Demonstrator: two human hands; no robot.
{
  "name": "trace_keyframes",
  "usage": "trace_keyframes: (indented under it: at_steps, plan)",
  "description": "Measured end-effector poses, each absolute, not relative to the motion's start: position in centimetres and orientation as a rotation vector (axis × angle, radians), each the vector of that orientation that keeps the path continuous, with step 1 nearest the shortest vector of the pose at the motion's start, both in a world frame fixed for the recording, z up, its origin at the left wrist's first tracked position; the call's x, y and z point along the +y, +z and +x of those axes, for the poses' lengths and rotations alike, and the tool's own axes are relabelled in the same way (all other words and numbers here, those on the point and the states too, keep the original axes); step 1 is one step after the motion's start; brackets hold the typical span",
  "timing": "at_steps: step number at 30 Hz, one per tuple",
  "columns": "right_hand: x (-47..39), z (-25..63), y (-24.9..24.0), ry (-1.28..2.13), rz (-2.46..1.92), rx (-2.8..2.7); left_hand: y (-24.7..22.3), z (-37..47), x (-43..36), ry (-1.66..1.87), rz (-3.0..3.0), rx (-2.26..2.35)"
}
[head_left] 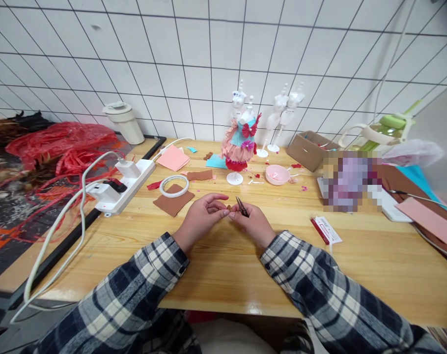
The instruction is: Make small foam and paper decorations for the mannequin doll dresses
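Over the middle of the wooden table, my left hand [206,216] pinches a small brown piece [229,208] between thumb and fingertips. My right hand [253,222] meets it at the same piece, its fingers closed around dark pointed scissors or tweezers [241,206] whose tip points up and away. Just behind my hands stands a small white mannequin in a pink, blue and red paper dress [241,140] with bows. A roll of white tape [174,186] lies on a brown paper square [174,202], left of my left hand.
A white power strip [135,187] with plugs and cables is at the left. Behind are pink paper [173,158], a pink bowl [278,175], bare mannequins [284,110] and a cardboard box [310,150]. A red-and-white tag [326,230] lies at the right.
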State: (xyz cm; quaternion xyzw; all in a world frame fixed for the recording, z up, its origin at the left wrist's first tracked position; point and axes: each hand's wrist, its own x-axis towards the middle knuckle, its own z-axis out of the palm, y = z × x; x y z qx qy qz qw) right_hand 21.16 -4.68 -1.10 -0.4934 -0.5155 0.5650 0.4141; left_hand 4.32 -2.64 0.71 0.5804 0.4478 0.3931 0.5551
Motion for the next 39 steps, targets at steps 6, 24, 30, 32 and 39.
trace_keyframes:
  at_steps: [6,24,30,32,39]
  plan:
    - [-4.74,21.29,-0.80,1.364,-1.267,-1.293,0.83,4.43,-2.84,0.878,1.486,1.081]
    - [-4.50,21.07,-1.21,1.129,-1.302,-1.359,0.76,4.55,-2.73,0.808,1.351,1.079]
    - [-4.46,21.21,-0.85,1.124,-1.294,-1.375,0.79,4.40,-2.75,0.733,1.392,1.101]
    - [-4.47,21.24,-0.63,1.148,-1.281,-1.352,0.80,4.34,-2.69,0.770,1.415,1.108]
    - [-4.43,21.26,-0.95,1.256,-1.251,-1.348,0.63,4.06,-2.47,0.769,1.411,1.068]
